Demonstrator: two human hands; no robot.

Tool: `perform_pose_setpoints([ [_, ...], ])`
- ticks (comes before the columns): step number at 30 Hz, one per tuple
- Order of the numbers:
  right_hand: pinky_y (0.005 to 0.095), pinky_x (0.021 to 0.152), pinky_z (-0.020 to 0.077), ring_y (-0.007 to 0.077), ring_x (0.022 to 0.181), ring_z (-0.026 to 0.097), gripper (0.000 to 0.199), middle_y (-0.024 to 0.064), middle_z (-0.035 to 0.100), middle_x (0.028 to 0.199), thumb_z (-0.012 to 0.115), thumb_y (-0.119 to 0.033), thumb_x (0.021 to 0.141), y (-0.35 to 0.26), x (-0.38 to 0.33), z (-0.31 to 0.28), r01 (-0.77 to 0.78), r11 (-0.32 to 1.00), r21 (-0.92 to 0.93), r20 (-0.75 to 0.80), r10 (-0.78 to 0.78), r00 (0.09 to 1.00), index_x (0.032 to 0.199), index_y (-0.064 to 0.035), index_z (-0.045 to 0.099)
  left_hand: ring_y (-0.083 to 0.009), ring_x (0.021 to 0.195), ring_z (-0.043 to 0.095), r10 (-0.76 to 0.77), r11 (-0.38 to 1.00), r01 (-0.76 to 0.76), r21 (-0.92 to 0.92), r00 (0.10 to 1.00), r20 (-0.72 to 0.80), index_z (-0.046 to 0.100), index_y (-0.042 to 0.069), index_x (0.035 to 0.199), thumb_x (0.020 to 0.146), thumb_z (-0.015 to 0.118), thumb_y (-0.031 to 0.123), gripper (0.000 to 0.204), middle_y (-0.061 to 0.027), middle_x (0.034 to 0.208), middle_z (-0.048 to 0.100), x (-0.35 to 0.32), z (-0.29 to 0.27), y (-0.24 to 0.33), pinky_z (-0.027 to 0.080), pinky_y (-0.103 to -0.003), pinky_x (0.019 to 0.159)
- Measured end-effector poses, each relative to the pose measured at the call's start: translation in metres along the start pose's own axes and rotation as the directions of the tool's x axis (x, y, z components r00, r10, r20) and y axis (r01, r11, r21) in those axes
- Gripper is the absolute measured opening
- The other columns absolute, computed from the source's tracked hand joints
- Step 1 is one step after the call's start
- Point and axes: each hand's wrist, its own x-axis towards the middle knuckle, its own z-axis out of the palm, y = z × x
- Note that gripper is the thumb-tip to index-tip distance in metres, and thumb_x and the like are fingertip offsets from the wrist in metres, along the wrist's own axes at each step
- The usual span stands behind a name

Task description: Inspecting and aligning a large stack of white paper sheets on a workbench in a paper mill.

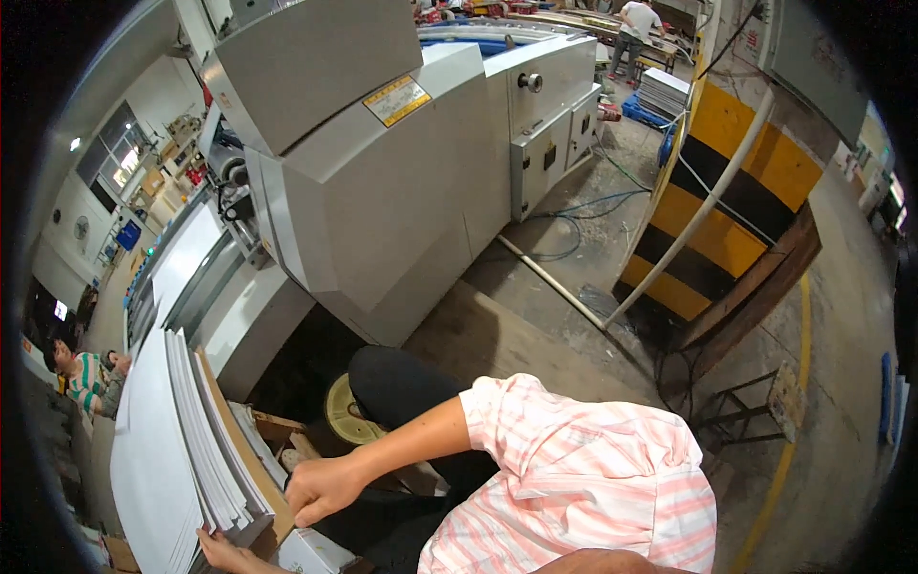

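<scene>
White sheets [158,459], stacked at lower left of the frame
Right hand [323,490] has fingers folded in at the brown board [236,435]; left hand [225,555] touches the sheets, pinch unclear. Upper centre, a grey machine [392,210] bears a yellow printed label [397,100].

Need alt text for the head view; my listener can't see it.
The left hand touches the lower edge of a stack of white sheets, and the curled right hand is at the brown layer along its right side. A large grey machine stands beyond.
</scene>
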Motion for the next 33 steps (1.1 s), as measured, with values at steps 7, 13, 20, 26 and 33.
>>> perform_pose_setpoints([
  [7, 0.0398, 0.049, 0.0395, 0.0315, 0.054, 0.055, 0.027, 0.0144, 0.056, 0.057, 0.060, -0.029, 0.075, 0.024, 0.059, -0.036, 0.063, 0.998, -0.010, -0.015, -0.063, 0.998, 0.066, -0.0029, 0.062, -0.0171, 0.084, 0.053, -0.123, 0.977, 0.113, -0.179, 0.991, -0.046, 0.058, -0.005, 0.110, 0.087, 0.055, 0.024, 0.038, -0.0103, 0.102, 0.058, -0.010, -0.001, 0.011, 0.042, -0.025, 0.068],
  [13, 0.0391, 0.048, 0.0391, 0.0305, 0.049, 0.052, 0.025, 0.0150, 0.056, 0.055, 0.058, -0.025, 0.071, 0.103, 0.062, -0.027, -0.113, 0.993, 0.033, -0.187, 0.117, 0.975, 0.063, -0.0016, 0.062, -0.0187, 0.055, 0.038, 0.002, 0.979, -0.041, -0.200, 0.982, -0.190, 0.057, -0.007, 0.066, 0.078, 0.062, 0.014, 0.025, -0.0088, 0.061, 0.047, -0.067, 0.029, 0.056, 0.035, -0.030, 0.048],
  [20, 0.0342, 0.047, 0.0414, 0.0195, 0.047, 0.055, 0.024, 0.0115, 0.057, 0.055, 0.057, -0.020, 0.073, 0.088, 0.063, -0.029, -0.198, 0.925, 0.325, -0.288, 0.296, 0.911, 0.065, 0.0020, 0.062, -0.0179, 0.051, 0.034, 0.156, 0.984, -0.171, -0.043, 0.959, -0.235, 0.052, -0.008, 0.057, 0.080, 0.059, 0.013, 0.032, -0.0075, 0.053, 0.041, -0.061, 0.016, 0.054, 0.033, -0.033, 0.046],
  [26, 0.0276, 0.051, 0.0467, 0.0131, 0.054, 0.060, 0.025, 0.0085, 0.062, 0.060, 0.056, -0.018, 0.079, 0.089, 0.058, -0.045, -0.300, 0.792, 0.532, -0.334, 0.522, 0.785, 0.066, 0.0028, 0.063, -0.0168, 0.052, 0.028, 0.040, 0.996, -0.053, -0.068, 0.982, -0.187, 0.045, -0.007, 0.057, 0.086, 0.053, 0.014, 0.036, -0.0047, 0.058, 0.036, -0.072, 0.024, 0.063, 0.032, -0.034, 0.049],
  [33, 0.0276, 0.050, 0.0467, 0.0136, 0.052, 0.060, 0.024, 0.0081, 0.061, 0.059, 0.055, -0.014, 0.078, 0.090, 0.060, -0.040, -0.330, 0.782, 0.528, -0.329, 0.547, 0.770, 0.063, 0.0039, 0.062, -0.0146, 0.053, 0.023, 0.072, 0.985, -0.101, -0.138, 0.977, -0.201, 0.038, 0.000, 0.054, 0.084, 0.053, 0.011, 0.035, -0.0032, 0.057, 0.030, -0.072, 0.024, 0.062, 0.029, -0.031, 0.049],
])
